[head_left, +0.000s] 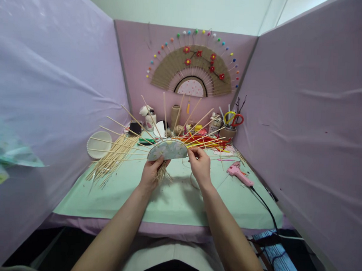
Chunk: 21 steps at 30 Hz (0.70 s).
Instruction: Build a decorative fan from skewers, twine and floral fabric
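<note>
A half-round fan base (171,150) covered in pale floral fabric is held up above the table, with thin wooden sticks (135,118) spreading from its curved edge like rays. My left hand (151,173) grips its lower left edge, thumb on the front face. A twine tassel (163,172) hangs beneath it, by my left fingers. At the base's right end my right hand (200,162) is closed in a pinch. A strand of twine (193,180) hangs near that hand; whether the fingers hold it is hard to make out.
Loose sticks (112,160) and a white round dish (99,144) lie at left. A pink glue gun (239,174) with a black cord rests at right. Behind stand jars, a twine roll (175,117) and a pot of scissors (228,133). A finished fan (165,73) hangs on the back panel.
</note>
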Available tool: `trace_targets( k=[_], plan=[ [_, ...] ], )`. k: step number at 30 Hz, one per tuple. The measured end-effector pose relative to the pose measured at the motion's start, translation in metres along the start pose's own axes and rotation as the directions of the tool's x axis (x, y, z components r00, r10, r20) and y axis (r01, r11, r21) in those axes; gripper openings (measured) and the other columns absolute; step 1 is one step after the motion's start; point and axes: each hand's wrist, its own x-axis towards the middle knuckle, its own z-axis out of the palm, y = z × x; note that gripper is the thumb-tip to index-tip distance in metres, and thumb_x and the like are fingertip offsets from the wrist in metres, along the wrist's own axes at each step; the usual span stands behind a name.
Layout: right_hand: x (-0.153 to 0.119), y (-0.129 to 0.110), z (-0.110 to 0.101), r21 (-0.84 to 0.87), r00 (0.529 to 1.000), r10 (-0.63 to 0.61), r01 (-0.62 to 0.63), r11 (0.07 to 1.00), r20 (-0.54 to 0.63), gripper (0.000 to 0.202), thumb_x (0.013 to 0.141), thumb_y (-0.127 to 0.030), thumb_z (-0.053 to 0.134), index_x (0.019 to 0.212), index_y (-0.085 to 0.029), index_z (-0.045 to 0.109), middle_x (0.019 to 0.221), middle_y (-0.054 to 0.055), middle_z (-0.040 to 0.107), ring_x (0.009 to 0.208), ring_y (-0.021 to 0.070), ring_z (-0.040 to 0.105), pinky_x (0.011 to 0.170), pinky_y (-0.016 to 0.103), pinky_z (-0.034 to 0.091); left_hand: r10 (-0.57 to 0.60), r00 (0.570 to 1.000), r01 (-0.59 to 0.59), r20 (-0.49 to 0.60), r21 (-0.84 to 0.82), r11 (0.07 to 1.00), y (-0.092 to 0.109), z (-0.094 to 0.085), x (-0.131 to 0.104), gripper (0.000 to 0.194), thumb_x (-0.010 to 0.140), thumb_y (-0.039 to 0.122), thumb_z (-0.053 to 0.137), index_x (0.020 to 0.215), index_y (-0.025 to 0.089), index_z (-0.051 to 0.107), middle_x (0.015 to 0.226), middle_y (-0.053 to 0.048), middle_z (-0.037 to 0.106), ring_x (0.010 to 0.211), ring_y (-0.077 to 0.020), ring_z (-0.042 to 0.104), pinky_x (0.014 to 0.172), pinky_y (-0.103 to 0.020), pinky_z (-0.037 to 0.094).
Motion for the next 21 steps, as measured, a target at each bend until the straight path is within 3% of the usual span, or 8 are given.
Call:
trace_targets(
  k=[4, 7, 11, 17, 21],
  plan=[
    [-0.006, 0.016, -0.001, -0.103, 0.994, -0.108, 0.106, 0.989, -0.013, 0.016, 0.082, -0.030, 0.054, 0.079, -0.019, 0.065, 0.079, 0.004, 0.065, 0.077, 0.0177, 0.059, 0.074, 0.032, 0.048, -0.015, 0.999, 0.015, -0.029, -0.011, 1.000, 0.001, -0.001, 0.001, 0.045, 0.065, 0.017, 0.084, 0.107, 0.018, 0.068, 0.105, -0.008, 0.074, 0.097, -0.0200, 0.070, 0.098, -0.039, 0.054],
    [-0.010, 0.026, -0.002, -0.195, 0.977, -0.193, 0.172, 0.966, -0.092, 0.014, 0.081, -0.021, 0.051, 0.087, -0.018, 0.064, 0.088, 0.006, 0.063, 0.081, 0.0186, 0.058, 0.079, 0.035, 0.048, -0.025, 0.999, 0.023, -0.049, -0.030, 0.999, 0.002, -0.002, 0.003, 0.043, 0.069, 0.016, 0.081, 0.110, 0.019, 0.067, 0.108, -0.008, 0.074, 0.101, -0.0203, 0.070, 0.100, -0.039, 0.053],
    [-0.014, 0.029, 0.000, -0.302, 0.907, -0.369, 0.301, 0.905, -0.203, 0.019, 0.084, -0.019, 0.050, 0.100, -0.018, 0.060, 0.100, 0.009, 0.058, 0.098, 0.0226, 0.055, 0.089, 0.042, 0.046, -0.044, 0.997, 0.042, -0.056, -0.037, 0.998, 0.002, -0.003, 0.005, 0.042, 0.072, 0.015, 0.079, 0.112, 0.018, 0.066, 0.111, -0.009, 0.073, 0.104, -0.0207, 0.069, 0.102, -0.039, 0.052],
    [-0.022, 0.024, 0.007, -0.384, 0.795, -0.594, 0.513, 0.768, -0.126, 0.028, 0.089, -0.019, 0.049, 0.115, -0.020, 0.056, 0.108, 0.011, 0.056, 0.108, 0.0249, 0.054, 0.096, 0.048, 0.043, -0.037, 0.998, 0.036, -0.043, -0.004, 0.999, -0.001, -0.001, 0.002, 0.039, 0.064, 0.013, 0.083, 0.100, 0.016, 0.070, 0.102, -0.007, 0.075, 0.096, -0.0193, 0.070, 0.100, -0.038, 0.052],
    [-0.028, 0.020, 0.009, -0.384, 0.741, -0.666, 0.593, 0.708, -0.083, 0.045, 0.086, -0.021, 0.053, 0.131, -0.022, 0.048, 0.117, 0.012, 0.053, 0.114, 0.0265, 0.052, 0.099, 0.049, 0.042, -0.014, 1.000, 0.016, -0.017, 0.072, 0.997, -0.003, 0.002, -0.003, 0.039, 0.056, 0.020, 0.089, 0.091, 0.016, 0.072, 0.093, -0.005, 0.075, 0.089, -0.0178, 0.070, 0.095, -0.035, 0.053]
  ],
)
